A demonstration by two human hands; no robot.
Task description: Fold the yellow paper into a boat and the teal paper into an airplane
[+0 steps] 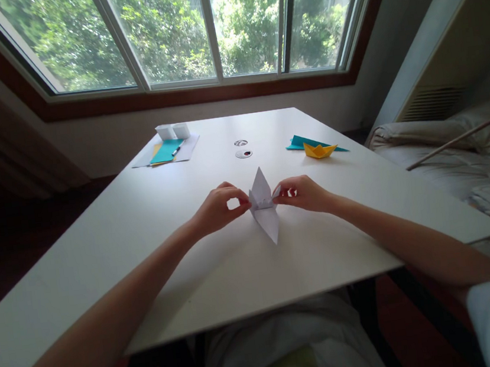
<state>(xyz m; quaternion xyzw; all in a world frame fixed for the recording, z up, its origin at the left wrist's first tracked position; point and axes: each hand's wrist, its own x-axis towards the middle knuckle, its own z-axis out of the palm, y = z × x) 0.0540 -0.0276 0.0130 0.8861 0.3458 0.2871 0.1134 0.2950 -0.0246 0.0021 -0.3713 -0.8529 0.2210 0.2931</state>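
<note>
A folded white paper piece, origami with several pointed flaps, is held between my hands over the near middle of the table. One point stands up at the far side and another reaches toward me. My left hand pinches its left edge between thumb and forefinger. On the opposite edge, my right hand pinches a small flap the same way. The fingertips hide parts of both side folds.
The white table bears a yellow paper boat and a teal paper plane at right. Two small round items lie beyond my hands. Back left are paper sheets, a pen and white containers.
</note>
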